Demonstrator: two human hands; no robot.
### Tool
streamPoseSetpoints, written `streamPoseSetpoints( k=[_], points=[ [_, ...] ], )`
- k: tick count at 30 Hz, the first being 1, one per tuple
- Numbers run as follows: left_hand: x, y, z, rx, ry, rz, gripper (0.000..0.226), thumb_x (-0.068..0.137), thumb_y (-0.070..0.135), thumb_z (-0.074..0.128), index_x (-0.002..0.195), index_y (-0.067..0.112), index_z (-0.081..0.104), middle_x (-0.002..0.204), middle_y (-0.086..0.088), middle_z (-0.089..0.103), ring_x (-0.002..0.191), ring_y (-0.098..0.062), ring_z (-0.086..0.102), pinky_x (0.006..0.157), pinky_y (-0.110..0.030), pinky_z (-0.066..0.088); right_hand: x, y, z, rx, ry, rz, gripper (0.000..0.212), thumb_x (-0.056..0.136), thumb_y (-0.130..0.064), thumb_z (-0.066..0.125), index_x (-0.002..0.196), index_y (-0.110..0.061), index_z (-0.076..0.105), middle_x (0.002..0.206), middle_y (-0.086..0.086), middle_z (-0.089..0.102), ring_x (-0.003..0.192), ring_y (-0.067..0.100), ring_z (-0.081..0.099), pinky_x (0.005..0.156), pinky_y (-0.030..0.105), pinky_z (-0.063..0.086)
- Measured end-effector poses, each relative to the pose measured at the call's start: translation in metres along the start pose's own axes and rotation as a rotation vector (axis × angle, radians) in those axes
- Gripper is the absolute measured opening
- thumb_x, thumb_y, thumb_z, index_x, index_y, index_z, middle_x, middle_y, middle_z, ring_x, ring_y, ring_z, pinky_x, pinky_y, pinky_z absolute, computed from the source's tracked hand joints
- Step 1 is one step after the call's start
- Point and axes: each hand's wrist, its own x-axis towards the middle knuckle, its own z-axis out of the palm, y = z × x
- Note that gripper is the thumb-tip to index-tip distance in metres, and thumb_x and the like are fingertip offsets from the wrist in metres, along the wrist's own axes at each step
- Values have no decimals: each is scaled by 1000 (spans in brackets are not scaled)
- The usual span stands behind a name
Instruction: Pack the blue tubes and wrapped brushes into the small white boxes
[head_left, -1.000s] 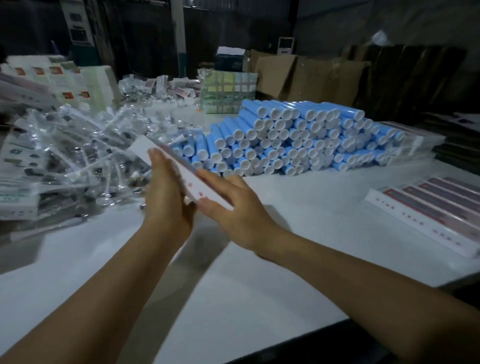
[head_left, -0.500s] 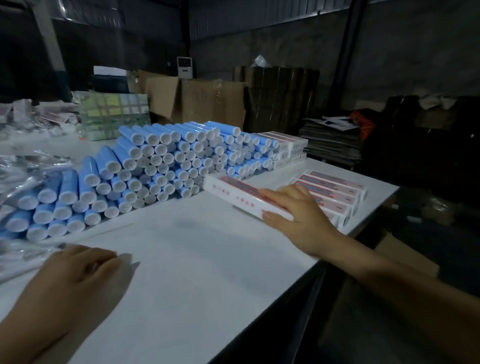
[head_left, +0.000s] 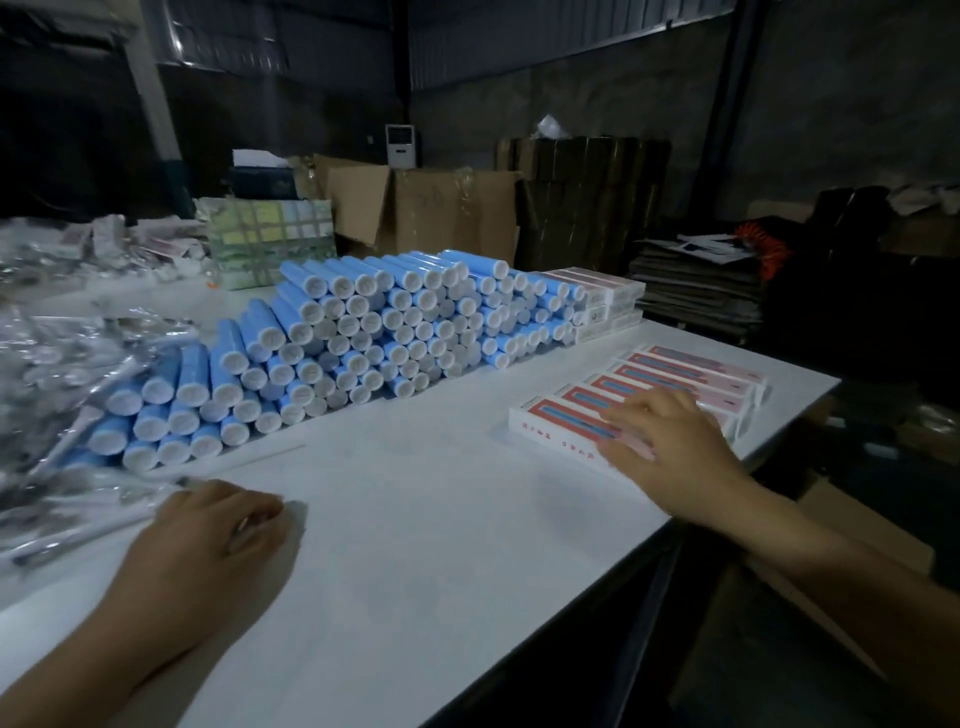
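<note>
A big stack of blue tubes (head_left: 374, 332) with white caps lies across the middle of the white table (head_left: 426, 545). Wrapped brushes (head_left: 57, 374) in clear plastic are heaped at the left. A row of small white boxes (head_left: 691, 374) with red and blue print lies flat near the table's right edge. My right hand (head_left: 670, 441) rests with spread fingers on the nearest box (head_left: 556, 421), which lies at the front of that row. My left hand (head_left: 208, 540) lies on the table beside the brush heap, fingers loosely curled, holding nothing that I can see.
More white boxes (head_left: 608, 301) are stacked behind the tubes at the right. A wrapped bundle (head_left: 270, 244) and cardboard cartons (head_left: 441, 208) stand at the back. The table's right edge drops to a dark floor with flattened cardboard (head_left: 696, 280).
My right hand carried the white box from the middle to the right and set it down at the front of the row. My left hand let go and dropped to the table.
</note>
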Motion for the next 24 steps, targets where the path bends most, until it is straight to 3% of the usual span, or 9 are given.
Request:
streamPoseSetpoints(
  k=[2,5,10,12,15,17,19,24],
  points=[
    [1,4,0,28,-15,-15,17,88,30,64,103,28,71,94,3,59,93,-20,50,83,-38,44,11,-24,-9,181,112,-84,28,90,-31,60,115,-20,68,111,-3,58,106,17,51,90,28,35],
    [-1,10,-2,39,-35,-39,21,92,36,57,108,30,68,102,5,57,100,-17,47,87,-33,41,31,-79,-10,348,117,-248,13,89,-19,62,96,-18,73,91,-7,62,83,10,57,76,24,41],
    [0,9,-1,-18,-24,-81,22,89,17,56,106,21,69,108,0,60,107,-19,49,91,-33,41,59,-183,33,471,-25,-478,27,93,-19,55,78,1,66,74,13,64,74,27,58,70,42,48],
    [-1,10,-2,-99,14,-147,22,85,9,55,98,19,69,103,0,62,99,-17,53,84,-28,43,65,-218,58,466,-100,-507,30,93,-20,54,73,0,62,71,12,62,71,27,56,69,43,47],
    [-3,11,-3,-320,146,-295,19,80,2,51,79,18,60,77,5,58,77,-14,53,62,-15,40,65,-246,95,441,-192,-523,27,92,-18,52,69,-6,58,71,8,60,71,26,54,69,44,46],
    [-4,10,-3,-424,204,-344,17,84,4,52,78,19,56,67,8,53,66,-13,52,58,-17,41,64,-250,111,371,-242,-558,21,90,-15,52,73,-10,63,77,5,60,76,23,55,71,41,46],
    [-5,10,-6,-467,225,-367,17,82,3,51,77,19,57,66,6,53,65,-12,51,58,-18,41,64,-248,119,353,-266,-585,18,88,-13,53,76,-15,67,80,2,58,79,19,54,70,37,45],
    [-8,14,-9,-412,154,-358,14,80,10,52,86,14,64,88,-7,63,86,-23,57,77,-31,46,65,-248,119,291,-296,-615,19,88,-12,56,73,-21,63,77,-2,54,73,13,49,64,32,42]
  ],
)
